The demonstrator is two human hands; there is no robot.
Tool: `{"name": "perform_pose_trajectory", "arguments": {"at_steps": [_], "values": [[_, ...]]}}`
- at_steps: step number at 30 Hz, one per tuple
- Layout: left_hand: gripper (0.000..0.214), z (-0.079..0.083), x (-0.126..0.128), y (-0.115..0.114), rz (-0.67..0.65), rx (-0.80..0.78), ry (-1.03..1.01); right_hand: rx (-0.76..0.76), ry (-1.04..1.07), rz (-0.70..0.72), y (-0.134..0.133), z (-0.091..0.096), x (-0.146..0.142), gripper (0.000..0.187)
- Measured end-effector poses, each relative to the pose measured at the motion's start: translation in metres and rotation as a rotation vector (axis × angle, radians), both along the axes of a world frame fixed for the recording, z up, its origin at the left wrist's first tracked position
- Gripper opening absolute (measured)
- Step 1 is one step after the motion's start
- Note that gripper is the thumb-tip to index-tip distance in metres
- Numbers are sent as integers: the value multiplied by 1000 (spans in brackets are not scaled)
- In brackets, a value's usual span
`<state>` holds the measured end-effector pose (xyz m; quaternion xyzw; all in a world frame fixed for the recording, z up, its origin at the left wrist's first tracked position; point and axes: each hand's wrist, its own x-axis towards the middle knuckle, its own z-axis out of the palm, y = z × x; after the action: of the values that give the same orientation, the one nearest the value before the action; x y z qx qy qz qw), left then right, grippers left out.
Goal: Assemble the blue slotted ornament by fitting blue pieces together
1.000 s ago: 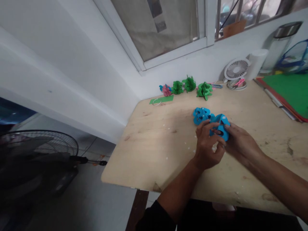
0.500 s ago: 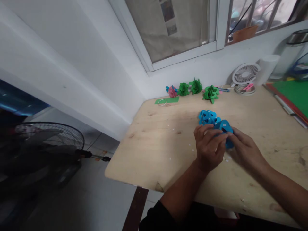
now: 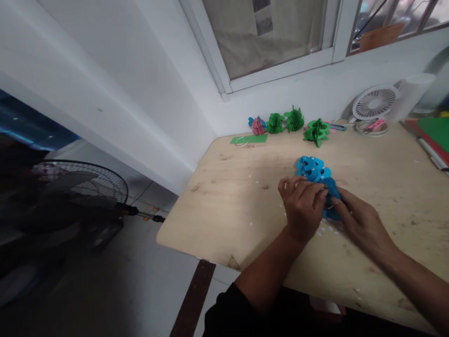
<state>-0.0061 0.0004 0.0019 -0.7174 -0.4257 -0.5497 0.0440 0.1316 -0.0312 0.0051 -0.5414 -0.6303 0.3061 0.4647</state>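
Observation:
My left hand (image 3: pixel 300 206) and my right hand (image 3: pixel 363 222) meet over the wooden table. Between them is a folded blue paper piece (image 3: pixel 331 214), pinched at its left edge by my left thumb and fingers. My right fingers grip the same piece from the right, partly hidden behind it. Right beyond my hands lie more blue paper cut-outs (image 3: pixel 310 167) with small white patches on them; I cannot tell whether they are joined to the held piece. Tiny white scraps (image 3: pixel 326 228) are scattered on the wood below.
Green paper shapes (image 3: pixel 294 120) and a pink-and-blue paper flower (image 3: pixel 257 125) stand along the wall. Near them are a green strip (image 3: pixel 257 139), a roll of tape (image 3: pixel 371 128), pink scissors or clip (image 3: pixel 377 124) and a small white fan (image 3: pixel 374 103). A floor fan (image 3: pixel 80 187) stands left of the table (image 3: pixel 210 210).
The held blue paper has turned and looks flatter, its opening no longer facing me. My left hand has shifted slightly left. The whole view has swung a little to the left.

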Motion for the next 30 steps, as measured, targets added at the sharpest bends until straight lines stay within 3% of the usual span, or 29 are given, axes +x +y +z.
{"name": "perform_pose_trajectory", "arguments": {"at_steps": [4, 10, 23, 30], "values": [[10, 1, -2, 0, 31, -30, 46, 35, -135, 15, 0, 2, 1, 34], [13, 1, -1, 0, 36, 61, 88, 54, -197, 10, 0, 4, -1, 31], [15, 0, -1, 3, 35, 42, 80, -102, 29, 38, 0, 7, -4, 28], [11, -1, -2, 2, 22, 52, 119, -126, 15, 22, 1, 1, 0, 34]]}}
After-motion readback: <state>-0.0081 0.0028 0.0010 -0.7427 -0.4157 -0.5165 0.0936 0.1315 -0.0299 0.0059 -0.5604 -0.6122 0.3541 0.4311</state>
